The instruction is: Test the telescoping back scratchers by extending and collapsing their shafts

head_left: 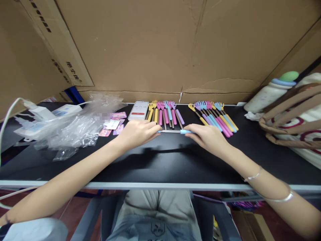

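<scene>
Between my hands a light-blue telescopic back scratcher (173, 131) is stretched level above the black table, its bare metal rod showing in the middle. My left hand (139, 133) pinches its left end, where only a bit of blue shows and the fingers hide the rest. Wrapped round the blue handle at the other end is my right hand (208, 136). Just behind my hands lies a group of pink, yellow, blue and purple back scratchers (160, 115). A second group of extended back scratchers (214, 117) lies fanned out beyond my right hand.
A phone (138, 110) running a timer lies behind my left hand. To its left are small printed cards (111, 124), crumpled clear plastic bags (75, 129) and a white power strip (45, 115). A bottle (268, 93) and a bag (296, 117) stand at right. Cardboard (155, 47) walls the back.
</scene>
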The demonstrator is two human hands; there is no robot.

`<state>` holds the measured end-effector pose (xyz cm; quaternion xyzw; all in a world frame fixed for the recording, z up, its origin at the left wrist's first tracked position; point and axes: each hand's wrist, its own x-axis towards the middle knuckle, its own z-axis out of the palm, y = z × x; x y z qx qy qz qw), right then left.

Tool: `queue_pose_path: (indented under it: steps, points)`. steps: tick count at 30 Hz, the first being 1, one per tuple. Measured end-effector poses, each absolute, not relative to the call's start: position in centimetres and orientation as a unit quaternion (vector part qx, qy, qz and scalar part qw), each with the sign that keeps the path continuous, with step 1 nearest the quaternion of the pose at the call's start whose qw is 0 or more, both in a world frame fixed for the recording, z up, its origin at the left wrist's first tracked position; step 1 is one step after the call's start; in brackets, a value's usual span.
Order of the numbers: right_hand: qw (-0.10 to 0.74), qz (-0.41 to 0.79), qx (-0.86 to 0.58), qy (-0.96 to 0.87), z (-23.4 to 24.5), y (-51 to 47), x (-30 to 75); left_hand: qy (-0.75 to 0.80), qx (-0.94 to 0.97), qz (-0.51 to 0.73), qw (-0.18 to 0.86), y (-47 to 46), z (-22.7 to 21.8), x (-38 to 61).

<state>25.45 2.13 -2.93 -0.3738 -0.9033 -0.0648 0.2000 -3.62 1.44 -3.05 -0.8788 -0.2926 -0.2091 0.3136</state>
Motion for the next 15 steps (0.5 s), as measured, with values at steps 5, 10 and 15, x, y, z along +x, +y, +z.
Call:
queue_pose_path:
  steps: [5,10,15]
  points:
    - [0.193,-0.084,-0.381,-0.9,-2.6,1.7,24.5,-0.317,-0.878,-0.219,0.285,1.0,-2.9,-3.0]
    - [0.181,-0.118,-0.357,-0.909,-2.5,1.2,22.9,-0.304,-0.869,-0.23,0.314,0.4,-2.7,-2.3]
    - [0.182,-0.195,-0.335,-0.904,-2.7,1.4,21.2,-0.301,-0.863,-0.218,0.342,0.4,-2.3,-2.6]
